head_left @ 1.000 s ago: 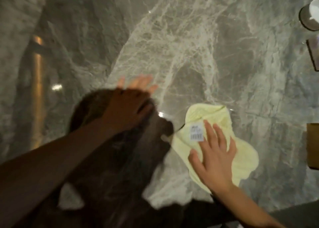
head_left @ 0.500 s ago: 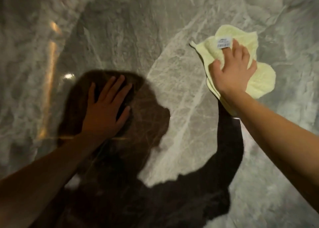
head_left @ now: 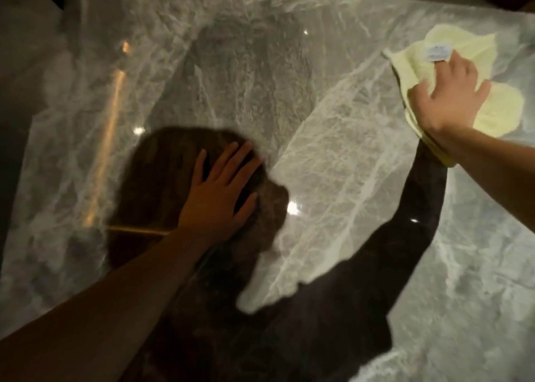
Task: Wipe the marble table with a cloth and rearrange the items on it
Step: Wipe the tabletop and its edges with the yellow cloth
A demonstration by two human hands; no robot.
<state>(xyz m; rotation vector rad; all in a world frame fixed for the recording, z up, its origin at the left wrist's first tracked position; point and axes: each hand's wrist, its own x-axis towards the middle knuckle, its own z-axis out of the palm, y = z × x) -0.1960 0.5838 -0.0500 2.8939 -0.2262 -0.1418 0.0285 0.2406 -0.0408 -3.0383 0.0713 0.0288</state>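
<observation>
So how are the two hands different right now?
The right hand presses on the yellow cloth, reached far out to the right; the left hand lies on bare marble table, nearer the middle, with no cloth under it. The right hand is in brighter light; the left hand sits over a dark shadow. Both are palm down with spread fingers.

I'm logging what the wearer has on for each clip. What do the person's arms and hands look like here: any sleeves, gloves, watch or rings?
Both arms are bare as far as the frame shows: no sleeves, no gloves. The left hand shows no ring, watch or band at the wrist. The right hand is likewise without gloves or a wristband. The picture is dim and slightly blurred, so a thin ring could go unseen.
</observation>
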